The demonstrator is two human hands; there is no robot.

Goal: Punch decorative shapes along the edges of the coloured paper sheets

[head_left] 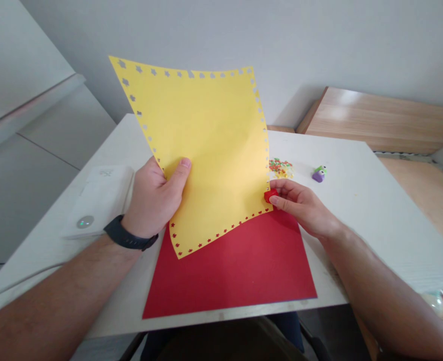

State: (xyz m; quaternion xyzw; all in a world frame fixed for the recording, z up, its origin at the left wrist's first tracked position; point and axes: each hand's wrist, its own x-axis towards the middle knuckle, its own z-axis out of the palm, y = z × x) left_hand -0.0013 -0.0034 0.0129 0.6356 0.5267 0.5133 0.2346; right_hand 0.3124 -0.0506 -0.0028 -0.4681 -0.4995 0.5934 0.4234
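Note:
A yellow sheet of paper [213, 135], with small shapes punched out along its edges, is held up and slightly curved. My left hand [159, 195] grips its left side, thumb across the front and the other fingers hidden behind. At the lower right corner, my right hand [300, 203] is closed on a small red craft punch [270, 196] set on the paper's edge. Stars and heart-like holes show near that corner. Below lies a red sheet [232, 276] flat on the table, partly covered by the yellow one.
Small punched bits of coloured paper [281, 168] lie in a pile behind the right hand. A purple and green punch pair [319, 174] sits farther right. A white device [101, 198] stands left on the white table [356, 215]. A wooden panel [387, 120] is at the back right.

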